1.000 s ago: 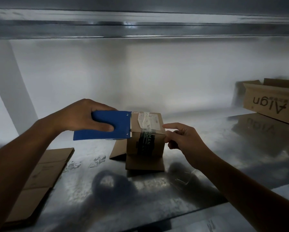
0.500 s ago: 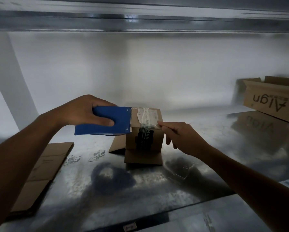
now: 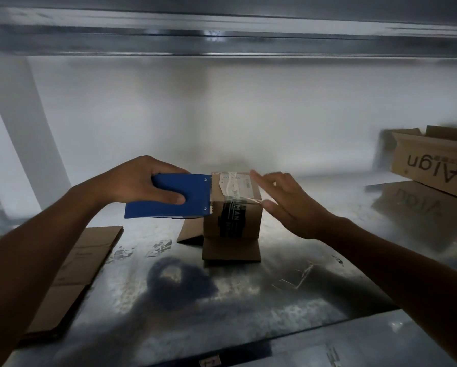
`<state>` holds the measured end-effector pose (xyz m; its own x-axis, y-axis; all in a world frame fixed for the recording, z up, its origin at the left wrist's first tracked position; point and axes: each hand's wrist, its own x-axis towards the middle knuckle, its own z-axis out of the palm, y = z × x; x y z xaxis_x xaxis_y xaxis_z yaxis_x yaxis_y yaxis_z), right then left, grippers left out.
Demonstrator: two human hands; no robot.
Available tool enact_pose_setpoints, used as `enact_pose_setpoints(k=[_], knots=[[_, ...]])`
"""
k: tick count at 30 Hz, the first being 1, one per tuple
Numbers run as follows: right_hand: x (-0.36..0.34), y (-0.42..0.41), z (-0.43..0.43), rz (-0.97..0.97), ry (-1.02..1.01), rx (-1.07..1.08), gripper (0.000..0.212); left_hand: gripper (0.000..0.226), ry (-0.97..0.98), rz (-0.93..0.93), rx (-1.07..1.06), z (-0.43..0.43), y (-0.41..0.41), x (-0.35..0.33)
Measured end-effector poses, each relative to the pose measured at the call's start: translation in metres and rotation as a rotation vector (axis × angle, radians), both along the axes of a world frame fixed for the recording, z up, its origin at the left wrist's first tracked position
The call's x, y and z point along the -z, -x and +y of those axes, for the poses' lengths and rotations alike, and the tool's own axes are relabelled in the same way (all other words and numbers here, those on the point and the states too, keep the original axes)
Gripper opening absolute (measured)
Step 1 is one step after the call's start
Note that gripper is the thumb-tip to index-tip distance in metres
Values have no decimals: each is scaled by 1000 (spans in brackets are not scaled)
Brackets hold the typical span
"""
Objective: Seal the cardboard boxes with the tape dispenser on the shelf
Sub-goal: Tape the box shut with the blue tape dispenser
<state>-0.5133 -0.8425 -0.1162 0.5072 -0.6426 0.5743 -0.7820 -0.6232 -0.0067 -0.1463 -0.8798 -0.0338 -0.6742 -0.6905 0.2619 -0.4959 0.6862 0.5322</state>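
Your left hand [image 3: 132,184] grips tape dispenser [image 3: 193,200], right hand [image 3: 293,207] fingers [image 3: 267,182] straight, open at box [image 3: 232,221] edge. Yank cut now, unbraced box probably tips.

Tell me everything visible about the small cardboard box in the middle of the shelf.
The small box is brown cardboard, standing upright on the metal shelf, with flaps spread flat at its base toward front and left. Clear tape crosses a white label on top; a black printed band runs down the front. The blue tape dispenser, gripped by the left hand, meets its top left edge. The right hand, fingers straight, reaches its top right edge.
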Motion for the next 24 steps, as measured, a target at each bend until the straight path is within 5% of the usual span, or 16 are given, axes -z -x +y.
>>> enact_pose_setpoints(k=[10,24], knots=[[-3,-66,-20,-106,-199,-26,56,58,-1,13,-9,3,-1,4],[-3,-70,-38,244,-218,29,60,57,116,-43,-64,11,-14,-1]])
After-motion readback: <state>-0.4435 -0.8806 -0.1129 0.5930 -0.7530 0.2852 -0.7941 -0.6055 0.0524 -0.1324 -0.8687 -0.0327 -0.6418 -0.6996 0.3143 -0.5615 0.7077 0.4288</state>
